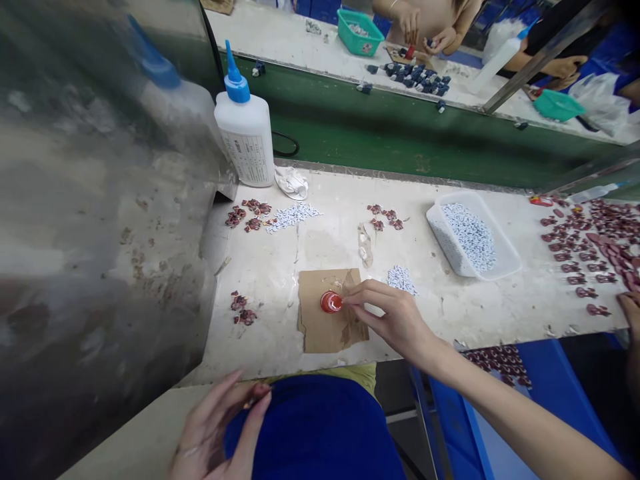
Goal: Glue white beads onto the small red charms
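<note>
My right hand (395,313) is closed in a pinch at the rim of a small red cap (327,303). Whatever its fingertips hold, if anything, is too small to make out. A shiny liquid shows inside the cap, which stands on a torn piece of brown cardboard (320,337). Low in front of my blue clothing, my left hand (220,427) pinches a small brown figure (261,391), mostly covered by the fingers. Right of the cardboard lies a little heap of small white-and-blue pieces (401,279).
A white bottle with a blue nozzle (247,133) stands beside a metal wall (110,200). Brown figures (244,310) lie in small groups. A clear tub (507,263) holds many white-and-blue pieces. Rows of brown parts (570,267) lie right, near another person's hand (631,310). Co-workers sit opposite.
</note>
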The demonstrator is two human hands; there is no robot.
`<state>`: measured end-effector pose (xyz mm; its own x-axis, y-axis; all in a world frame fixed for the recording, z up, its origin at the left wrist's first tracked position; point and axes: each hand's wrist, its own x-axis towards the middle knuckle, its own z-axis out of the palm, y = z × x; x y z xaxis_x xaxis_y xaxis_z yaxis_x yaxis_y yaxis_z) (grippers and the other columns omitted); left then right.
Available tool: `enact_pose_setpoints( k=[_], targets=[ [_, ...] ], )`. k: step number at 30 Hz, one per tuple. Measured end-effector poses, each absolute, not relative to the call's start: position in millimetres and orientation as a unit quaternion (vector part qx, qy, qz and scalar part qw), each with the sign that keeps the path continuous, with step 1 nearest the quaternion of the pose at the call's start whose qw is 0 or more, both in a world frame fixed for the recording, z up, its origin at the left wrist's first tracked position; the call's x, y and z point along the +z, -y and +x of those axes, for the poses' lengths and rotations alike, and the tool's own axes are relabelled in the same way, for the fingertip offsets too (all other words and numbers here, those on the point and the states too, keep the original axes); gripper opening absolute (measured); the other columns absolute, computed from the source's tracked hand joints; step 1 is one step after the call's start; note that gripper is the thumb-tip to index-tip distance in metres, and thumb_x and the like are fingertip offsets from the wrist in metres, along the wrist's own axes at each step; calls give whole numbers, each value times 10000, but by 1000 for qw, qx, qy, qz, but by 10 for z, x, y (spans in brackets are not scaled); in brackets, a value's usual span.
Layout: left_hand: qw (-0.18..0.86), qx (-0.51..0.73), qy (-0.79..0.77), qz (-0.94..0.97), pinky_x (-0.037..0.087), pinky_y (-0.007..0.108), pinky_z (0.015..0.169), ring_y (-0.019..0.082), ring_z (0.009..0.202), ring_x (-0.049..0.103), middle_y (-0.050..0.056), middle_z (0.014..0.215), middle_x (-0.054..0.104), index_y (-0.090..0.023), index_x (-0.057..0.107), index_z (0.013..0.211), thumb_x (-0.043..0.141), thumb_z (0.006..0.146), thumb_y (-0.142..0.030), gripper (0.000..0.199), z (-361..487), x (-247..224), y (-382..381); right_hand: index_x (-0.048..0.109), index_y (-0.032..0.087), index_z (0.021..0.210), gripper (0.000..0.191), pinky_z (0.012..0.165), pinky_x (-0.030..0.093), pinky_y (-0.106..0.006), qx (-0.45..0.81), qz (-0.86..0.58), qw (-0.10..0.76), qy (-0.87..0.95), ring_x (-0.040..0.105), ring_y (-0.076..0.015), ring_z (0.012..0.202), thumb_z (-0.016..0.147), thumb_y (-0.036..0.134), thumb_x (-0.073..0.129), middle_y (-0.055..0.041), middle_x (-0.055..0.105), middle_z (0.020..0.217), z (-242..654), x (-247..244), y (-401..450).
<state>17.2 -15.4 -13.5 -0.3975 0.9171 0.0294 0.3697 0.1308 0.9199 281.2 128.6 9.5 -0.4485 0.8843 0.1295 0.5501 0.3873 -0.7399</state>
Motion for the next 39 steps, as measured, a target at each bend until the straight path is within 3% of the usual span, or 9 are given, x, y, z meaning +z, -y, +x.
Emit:
enact_pose_setpoints(
  k=[3,9,15,27,31,34,36,39],
  targets=[
    [278,455,-627,567,617,94,923,65,857,765,-48,974,782,-246,705,1119,751,868,-160,270,330,-48,-141,739,239,1005,168,764,600,-306,332,-459,312,763,734,-163,907,975,110,636,-30,767,996,2784,158,-1229],
    [251,482,-515,663,612,103,910,46,916,738,-27,1046,755,-214,712,1125,718,830,18,376,529,156,-519,750,268,970,176,756,616,-341,419,-466,380,681,743,-174,866,908,107,710,-7,780,930,2640,414,-1011],
    [266,485,-504,663,613,116,892,39,916,722,-50,1027,743,-214,717,1067,763,800,11,352,575,181,-559,746,252,1000,182,768,630,-343,468,-436,384,665,749,-178,890,916,96,706,-29,779,961,2543,566,-904],
    [270,464,-515,669,597,139,909,49,943,715,-46,1051,726,-229,705,1128,748,821,-11,379,548,182,-543,750,249,1010,172,781,627,-355,478,-446,377,656,744,-184,909,933,105,695,-30,780,982,2571,547,-949],
    [199,398,-625,642,529,146,960,46,921,695,-59,1039,728,-259,715,1112,736,887,-169,243,334,-17,-636,765,272,997,171,767,625,-368,440,-486,391,645,740,-198,897,925,130,703,-28,779,955,2686,474,-972],
    [108,319,-690,641,524,262,863,120,910,680,-11,992,696,-252,743,1074,661,947,-280,154,177,-180,-823,763,263,966,142,741,631,-353,429,-512,398,629,735,-191,871,921,146,697,-35,774,934,2747,404,-1000],
    [46,271,-702,656,507,317,805,176,927,643,52,1023,667,-219,745,1135,620,965,-301,227,127,-251,-899,761,254,943,116,726,636,-349,427,-523,395,624,730,-189,846,918,162,694,-39,767,911,2770,361,-1011],
    [-23,318,-711,627,493,360,888,224,1088,582,108,1244,599,-238,673,1308,683,925,-276,385,103,-290,-787,759,249,932,98,734,636,-347,417,-532,386,628,723,-187,842,921,178,693,-40,757,901,2820,305,-1005]
  ],
)
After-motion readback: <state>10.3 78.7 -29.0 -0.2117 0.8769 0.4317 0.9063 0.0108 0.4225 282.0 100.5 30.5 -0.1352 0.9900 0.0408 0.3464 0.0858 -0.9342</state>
